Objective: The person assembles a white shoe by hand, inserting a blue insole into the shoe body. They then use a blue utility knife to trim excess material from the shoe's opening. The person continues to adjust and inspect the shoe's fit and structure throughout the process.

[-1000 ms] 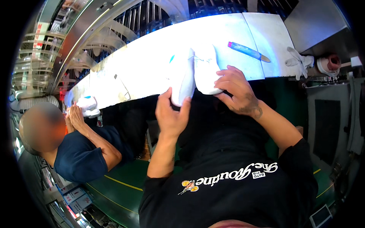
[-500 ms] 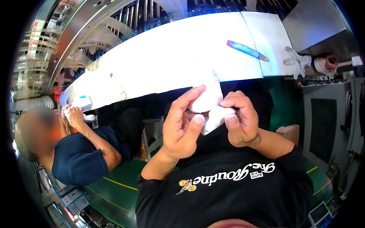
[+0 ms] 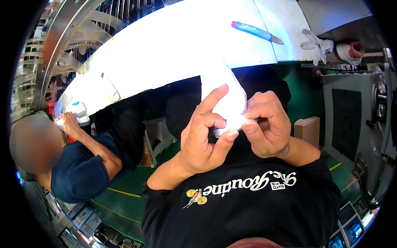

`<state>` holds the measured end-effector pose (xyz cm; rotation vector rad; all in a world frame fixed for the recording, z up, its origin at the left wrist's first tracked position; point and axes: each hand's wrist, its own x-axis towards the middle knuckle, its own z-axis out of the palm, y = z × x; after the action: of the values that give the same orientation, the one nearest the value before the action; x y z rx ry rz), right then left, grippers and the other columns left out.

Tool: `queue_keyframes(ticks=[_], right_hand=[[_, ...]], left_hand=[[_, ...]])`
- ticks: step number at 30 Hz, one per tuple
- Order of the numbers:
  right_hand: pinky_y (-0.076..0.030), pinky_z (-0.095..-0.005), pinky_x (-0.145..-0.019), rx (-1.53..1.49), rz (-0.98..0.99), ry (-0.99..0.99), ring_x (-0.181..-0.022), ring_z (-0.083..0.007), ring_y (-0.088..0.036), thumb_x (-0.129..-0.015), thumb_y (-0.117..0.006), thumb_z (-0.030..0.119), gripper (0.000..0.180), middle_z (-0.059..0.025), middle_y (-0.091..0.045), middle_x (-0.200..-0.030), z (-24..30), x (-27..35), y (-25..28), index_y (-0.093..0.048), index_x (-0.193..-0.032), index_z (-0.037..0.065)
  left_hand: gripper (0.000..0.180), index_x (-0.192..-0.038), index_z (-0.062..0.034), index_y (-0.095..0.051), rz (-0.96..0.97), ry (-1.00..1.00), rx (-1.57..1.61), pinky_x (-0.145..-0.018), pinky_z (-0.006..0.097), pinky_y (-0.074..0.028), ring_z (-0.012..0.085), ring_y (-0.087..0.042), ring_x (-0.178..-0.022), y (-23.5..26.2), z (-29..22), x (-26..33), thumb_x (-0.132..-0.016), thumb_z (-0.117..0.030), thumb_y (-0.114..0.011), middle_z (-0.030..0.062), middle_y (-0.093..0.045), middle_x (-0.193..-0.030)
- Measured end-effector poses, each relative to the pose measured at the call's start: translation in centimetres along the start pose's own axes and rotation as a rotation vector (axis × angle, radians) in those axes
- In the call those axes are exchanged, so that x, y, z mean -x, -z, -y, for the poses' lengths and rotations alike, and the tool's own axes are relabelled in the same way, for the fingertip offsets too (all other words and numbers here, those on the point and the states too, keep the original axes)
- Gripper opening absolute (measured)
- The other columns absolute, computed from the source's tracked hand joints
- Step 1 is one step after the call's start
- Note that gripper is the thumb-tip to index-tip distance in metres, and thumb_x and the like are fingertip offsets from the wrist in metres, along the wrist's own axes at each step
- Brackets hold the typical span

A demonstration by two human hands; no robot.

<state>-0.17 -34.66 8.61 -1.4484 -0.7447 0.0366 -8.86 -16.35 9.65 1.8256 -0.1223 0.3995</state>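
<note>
Both of my hands hold one white shoe-like object (image 3: 223, 95) close to my chest, over my black shirt. My left hand (image 3: 202, 138) cups it from the left, thumb under its lower end and index finger laid up its side. My right hand (image 3: 266, 124) pinches its lower right edge with thumb and fingers. The piece stands roughly upright, and its top overlaps the bright white table (image 3: 173, 45). Overexposure hides the object's details.
A blue-handled knife (image 3: 256, 32) lies on the table at the far right, with a white glove (image 3: 316, 43) beyond it. A seated person in a dark blue shirt (image 3: 78, 165) at the left handles a white piece (image 3: 76, 111). A grey machine (image 3: 355, 120) stands right, a small box (image 3: 308, 130) below it.
The white piece came off the table toward my chest. Both hands drew in close and now pinch its lower end. The person at the left kept working in place.
</note>
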Motion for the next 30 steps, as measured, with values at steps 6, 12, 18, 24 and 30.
queue_keyframes(ticks=[6, 12, 18, 24, 30], right_hand=[[-0.039, -0.0272, -0.063, 0.055, 0.062, 0.099, -0.075, -0.0129, -0.050, -0.099, -0.081, 0.010, 0.021, -0.0087, -0.060, -0.097, -0.8, -0.1, 0.0, -0.066, -0.110, 0.001], [-0.047, -0.0283, -0.062, 0.069, 0.039, 0.084, -0.074, -0.0158, -0.059, -0.093, -0.085, 0.006, 0.019, -0.0079, -0.065, -0.091, -0.3, -0.6, -0.5, -0.069, -0.104, 0.002], [-0.046, -0.0292, -0.060, 0.099, 0.019, 0.086, -0.073, -0.0162, -0.059, -0.091, -0.086, 0.006, 0.021, -0.0077, -0.065, -0.089, -0.3, -0.6, -0.7, -0.069, -0.103, 0.003], [-0.045, -0.0283, -0.060, 0.005, -0.012, 0.087, -0.072, -0.0143, -0.057, -0.087, -0.089, 0.006, 0.036, -0.0060, -0.064, -0.087, -1.3, -0.6, -1.0, -0.061, -0.110, 0.004], [-0.050, -0.0283, -0.061, 0.078, 0.085, -0.030, -0.063, -0.0129, -0.058, -0.080, -0.093, 0.012, 0.046, -0.0065, -0.065, -0.087, -1.3, -2.2, 0.7, -0.060, -0.112, 0.002]], left_hand=[[0.029, -0.108, -0.0024, -0.051, -0.026, 0.027, 0.070, -0.082, 0.028, -0.057, 0.0201, -0.072, -0.104, -0.2, 0.3, 0.6, -0.105, -0.017, -0.076, 0.0376, -0.058, -0.152], [0.028, -0.109, -0.0025, -0.050, -0.043, 0.006, 0.082, -0.079, 0.026, -0.056, 0.0152, -0.070, -0.096, -0.1, 0.7, 0.7, -0.105, -0.014, -0.075, 0.0369, -0.060, -0.151], [0.027, -0.109, -0.0021, -0.048, 0.018, -0.031, 0.011, -0.085, 0.029, -0.058, 0.0198, -0.072, -0.109, 0.5, 0.6, 0.0, -0.106, -0.012, -0.073, 0.0389, -0.060, -0.150], [0.033, -0.113, -0.0019, -0.041, -0.091, -0.057, 0.187, -0.090, 0.030, -0.057, 0.0223, -0.071, -0.114, -0.5, 1.6, 0.2, -0.106, -0.010, -0.072, 0.0418, -0.059, -0.148], [0.039, -0.116, -0.0025, -0.036, -0.096, -0.042, 0.280, -0.089, 0.028, -0.056, 0.0205, -0.072, -0.111, -0.4, 1.9, -0.5, -0.104, -0.006, -0.073, 0.0419, -0.061, -0.144]])
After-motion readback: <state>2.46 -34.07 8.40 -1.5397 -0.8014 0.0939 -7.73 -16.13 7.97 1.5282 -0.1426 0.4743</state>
